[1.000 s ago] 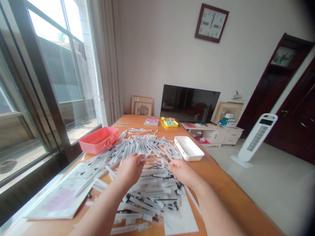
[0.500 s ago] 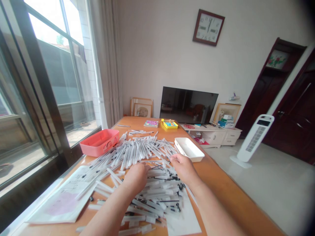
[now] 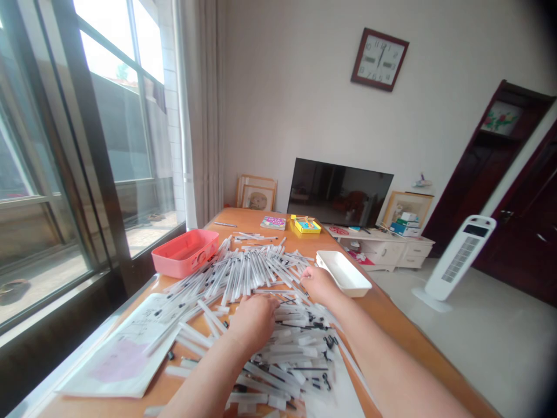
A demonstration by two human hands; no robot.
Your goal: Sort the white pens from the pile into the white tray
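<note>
Your left hand (image 3: 255, 322) lies curled on the heap of slim plastic pens (image 3: 248, 273), and your right hand (image 3: 318, 285) rests at its far edge with the fingertips (image 3: 303, 274) drawn together; you cannot tell whether either hand grips a pen. The white tray (image 3: 343, 274) sits just past your right hand, and the pink plastic case (image 3: 185, 253) stands beyond the heap's window side.

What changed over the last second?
The right hand moved forward over the pile of plastic pens, toward the white tray. The left hand slid inward, closer to the right hand. No clear grab or release shows. The tray and the pink box stayed put.
</note>
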